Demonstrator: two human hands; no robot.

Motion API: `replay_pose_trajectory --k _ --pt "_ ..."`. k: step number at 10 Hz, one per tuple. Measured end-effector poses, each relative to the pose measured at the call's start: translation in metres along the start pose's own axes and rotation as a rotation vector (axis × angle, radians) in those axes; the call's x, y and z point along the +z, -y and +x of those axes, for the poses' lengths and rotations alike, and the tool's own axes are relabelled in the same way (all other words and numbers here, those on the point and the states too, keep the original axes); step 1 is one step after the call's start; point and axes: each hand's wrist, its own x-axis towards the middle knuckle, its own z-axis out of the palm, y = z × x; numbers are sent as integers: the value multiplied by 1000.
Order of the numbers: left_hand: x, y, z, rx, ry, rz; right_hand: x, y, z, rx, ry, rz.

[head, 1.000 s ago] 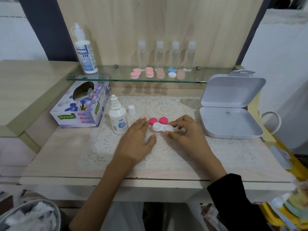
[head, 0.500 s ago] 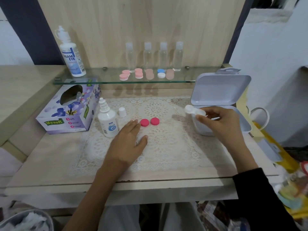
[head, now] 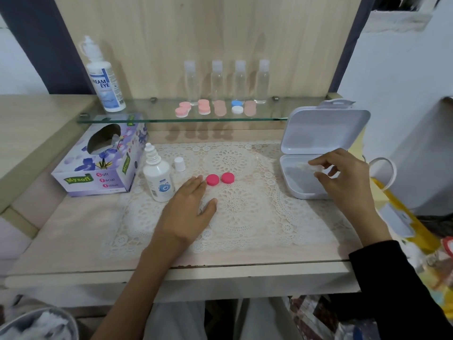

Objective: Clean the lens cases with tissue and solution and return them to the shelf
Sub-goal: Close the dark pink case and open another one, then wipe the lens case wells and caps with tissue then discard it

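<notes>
My right hand [head: 343, 175] holds the white lens case base [head: 312, 166] over the open white plastic box [head: 304, 190] at the right; the case is blurred and tilted. My left hand [head: 188, 207] rests flat and open on the lace mat [head: 245, 217], fingertips just left of two loose pink caps [head: 212, 179] [head: 228, 178]. An uncapped small solution bottle [head: 158, 179] stands left of that hand, its white cap [head: 179, 164] beside it. The tissue box [head: 103, 158] sits at the far left. Several closed lens cases [head: 204, 107] lie on the glass shelf [head: 171, 117].
A tall solution bottle [head: 104, 79] stands at the shelf's left end, with several clear small bottles [head: 228, 81] along the back. A bin with used tissue [head: 36, 325] shows at the lower left. Bags and clutter [head: 416, 241] crowd the right of the table.
My right hand lifted the white case base off the mat, carried it right and now tips it over the open box. My left hand stayed on the mat.
</notes>
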Motion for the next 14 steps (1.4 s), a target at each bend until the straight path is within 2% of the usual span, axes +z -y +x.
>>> replay_pose_trajectory --k 3,5,8,10,12,14 --pt "2 2 1 -2 7 -2 -2 5 0 37 11 48" --pt "2 2 1 -3 3 -5 0 6 -2 168 18 137" --pt "2 2 1 -1 6 -6 2 9 -3 250 17 155" --pt "1 2 1 5 -2 -2 4 28 -1 312 8 321" --pt "1 2 0 6 -8 -1 24 66 -4 258 142 405" --pt "1 3 0 14 -4 -20 57 95 -12 168 376 333"
